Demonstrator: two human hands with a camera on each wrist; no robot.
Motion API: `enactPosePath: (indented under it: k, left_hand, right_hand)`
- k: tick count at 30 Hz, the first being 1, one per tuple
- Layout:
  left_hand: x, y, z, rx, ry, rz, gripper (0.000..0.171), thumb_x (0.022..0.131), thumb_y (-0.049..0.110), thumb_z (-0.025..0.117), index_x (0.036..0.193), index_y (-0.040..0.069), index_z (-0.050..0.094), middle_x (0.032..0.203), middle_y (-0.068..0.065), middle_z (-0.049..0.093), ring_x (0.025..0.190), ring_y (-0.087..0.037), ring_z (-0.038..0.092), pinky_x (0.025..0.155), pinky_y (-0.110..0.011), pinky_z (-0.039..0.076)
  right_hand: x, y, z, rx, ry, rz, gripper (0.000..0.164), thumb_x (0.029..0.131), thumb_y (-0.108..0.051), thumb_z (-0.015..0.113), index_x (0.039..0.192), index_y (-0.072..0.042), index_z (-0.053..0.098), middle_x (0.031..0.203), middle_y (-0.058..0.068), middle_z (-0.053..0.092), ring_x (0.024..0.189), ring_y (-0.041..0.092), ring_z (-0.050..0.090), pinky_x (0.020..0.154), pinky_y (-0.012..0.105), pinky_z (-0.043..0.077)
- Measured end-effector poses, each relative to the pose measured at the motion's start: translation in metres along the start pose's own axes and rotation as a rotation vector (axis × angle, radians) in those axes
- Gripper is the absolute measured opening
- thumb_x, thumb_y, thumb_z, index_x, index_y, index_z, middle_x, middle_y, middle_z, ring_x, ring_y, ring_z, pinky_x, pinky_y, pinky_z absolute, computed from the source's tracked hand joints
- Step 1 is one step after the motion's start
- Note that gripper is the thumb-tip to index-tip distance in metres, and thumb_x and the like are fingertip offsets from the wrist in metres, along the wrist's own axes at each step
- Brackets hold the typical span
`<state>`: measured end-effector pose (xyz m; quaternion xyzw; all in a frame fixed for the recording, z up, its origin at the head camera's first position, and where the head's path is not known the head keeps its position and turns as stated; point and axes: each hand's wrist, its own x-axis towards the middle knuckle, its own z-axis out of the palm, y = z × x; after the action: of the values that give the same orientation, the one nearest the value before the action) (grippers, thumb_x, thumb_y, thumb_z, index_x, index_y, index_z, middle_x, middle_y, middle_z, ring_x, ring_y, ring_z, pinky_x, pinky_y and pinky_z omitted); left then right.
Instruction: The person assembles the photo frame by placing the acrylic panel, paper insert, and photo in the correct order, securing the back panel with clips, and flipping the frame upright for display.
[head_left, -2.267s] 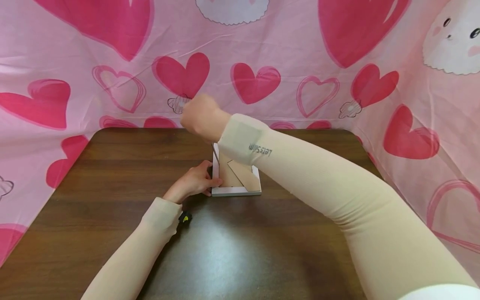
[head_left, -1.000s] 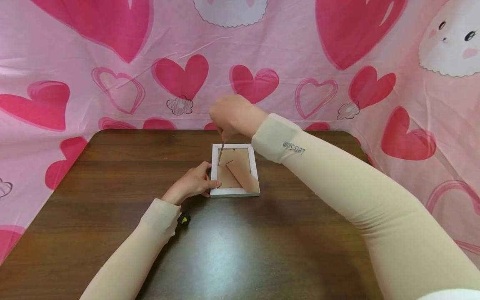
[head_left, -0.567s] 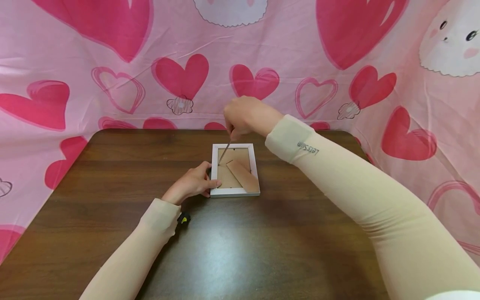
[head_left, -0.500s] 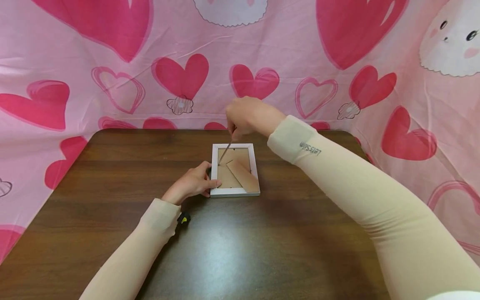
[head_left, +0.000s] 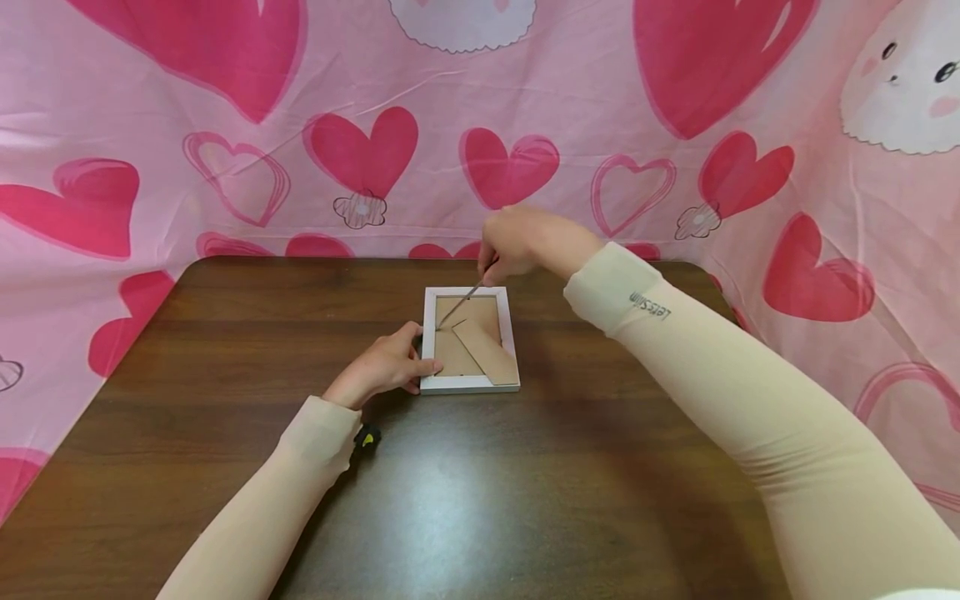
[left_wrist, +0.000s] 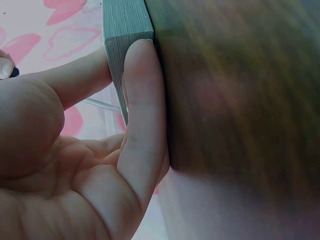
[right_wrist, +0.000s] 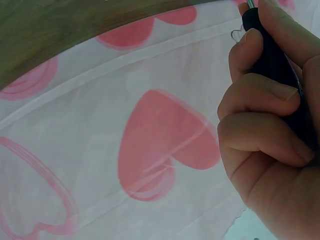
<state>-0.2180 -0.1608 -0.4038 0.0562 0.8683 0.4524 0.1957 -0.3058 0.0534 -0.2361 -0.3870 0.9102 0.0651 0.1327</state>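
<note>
A white picture frame [head_left: 459, 384] lies face down on the table, its brown backing board [head_left: 450, 354] and slanted stand flap [head_left: 483, 352] uppermost. Its lower left side is held by my left hand [head_left: 386, 360], thumb on the top border. In the left wrist view, fingers [left_wrist: 144, 105] lie along the frame's edge [left_wrist: 127, 22]. Above the frame's far right corner, my right hand [head_left: 528, 242] grips a screwdriver [head_left: 461, 308] by its dark handle [right_wrist: 272, 60]. The thin shaft slants down left, its tip at the left inner edge of the frame.
The dark wooden table [head_left: 225, 350] carries the frame near its far middle. A small black and yellow item [head_left: 367, 436] sits beside the left wrist. Pink cloth [head_left: 435, 175] with hearts hangs behind and at both sides.
My right hand has swung right and lower, tilting the screwdriver flatter. For the last second its tip has stayed at the same left inner edge. The left hand and frame have hardly moved.
</note>
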Motion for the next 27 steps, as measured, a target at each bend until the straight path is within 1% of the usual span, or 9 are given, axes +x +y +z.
enactPosePath:
  k: [4, 9, 14, 19, 21, 24, 27]
  left_hand:
    - [0.0, 0.0, 0.001, -0.006, 0.0, 0.012, 0.054, 0.086, 0.021, 0.073, 0.129, 0.007, 0.041, 0.087, -0.018, 0.053, 0.061, -0.024, 0.062, 0.058, -0.034, 0.057]
    - [0.001, 0.0, 0.001, -0.018, 0.003, 0.01, 0.054, 0.086, 0.02, 0.073, 0.128, 0.008, 0.042, 0.088, -0.018, 0.052, 0.061, -0.024, 0.062, 0.057, -0.034, 0.057]
    - [0.001, 0.0, 0.001, -0.024, -0.004, 0.007, 0.054, 0.086, 0.02, 0.073, 0.128, 0.008, 0.041, 0.089, -0.018, 0.051, 0.062, -0.025, 0.062, 0.058, -0.034, 0.057]
    - [0.001, 0.0, 0.0, -0.023, -0.006, 0.004, 0.053, 0.086, 0.02, 0.073, 0.127, 0.008, 0.042, 0.089, -0.018, 0.052, 0.062, -0.025, 0.062, 0.058, -0.034, 0.057]
    - [0.0, 0.0, 0.0, -0.019, -0.007, 0.006, 0.052, 0.086, 0.02, 0.073, 0.127, 0.008, 0.042, 0.089, -0.018, 0.052, 0.062, -0.025, 0.062, 0.059, -0.034, 0.057]
    - [0.0, 0.0, 0.0, -0.011, -0.008, 0.008, 0.053, 0.087, 0.021, 0.072, 0.128, 0.008, 0.041, 0.088, -0.018, 0.052, 0.062, -0.025, 0.062, 0.059, -0.034, 0.057]
    - [0.0, 0.0, 0.0, -0.003, -0.009, 0.008, 0.053, 0.087, 0.021, 0.072, 0.128, 0.008, 0.041, 0.089, -0.018, 0.052, 0.062, -0.025, 0.063, 0.06, -0.034, 0.056]
  right_hand:
    - [-0.002, 0.007, 0.006, 0.033, 0.003, -0.008, 0.006, 0.085, -0.032, 0.073, 0.087, -0.028, 0.076, 0.086, -0.011, 0.069, 0.087, 0.011, 0.057, 0.078, 0.029, 0.048]
    - [-0.004, 0.015, 0.014, 0.059, -0.01, -0.01, 0.011, 0.085, -0.033, 0.072, 0.093, -0.026, 0.076, 0.089, -0.009, 0.07, 0.087, 0.013, 0.057, 0.078, 0.032, 0.048]
    - [-0.008, 0.024, 0.024, 0.083, -0.009, -0.039, 0.016, 0.086, -0.03, 0.072, 0.099, -0.022, 0.075, 0.089, -0.009, 0.071, 0.083, 0.014, 0.055, 0.076, 0.033, 0.047]
    - [-0.012, 0.032, 0.033, 0.14, -0.011, -0.019, 0.02, 0.086, -0.031, 0.072, 0.103, -0.022, 0.074, 0.089, -0.009, 0.07, 0.078, 0.014, 0.05, 0.074, 0.032, 0.044]
    - [-0.013, 0.035, 0.037, 0.161, -0.015, 0.003, 0.021, 0.087, -0.033, 0.071, 0.105, -0.023, 0.074, 0.089, -0.01, 0.07, 0.079, 0.013, 0.05, 0.075, 0.032, 0.043]
    - [-0.016, 0.038, 0.041, 0.182, -0.015, 0.008, 0.021, 0.087, -0.033, 0.071, 0.106, -0.025, 0.073, 0.091, -0.011, 0.07, 0.082, 0.014, 0.052, 0.077, 0.032, 0.044]
    - [-0.018, 0.041, 0.046, 0.224, -0.017, 0.002, 0.022, 0.087, -0.032, 0.071, 0.107, -0.024, 0.073, 0.094, -0.009, 0.07, 0.085, 0.015, 0.052, 0.078, 0.033, 0.045]
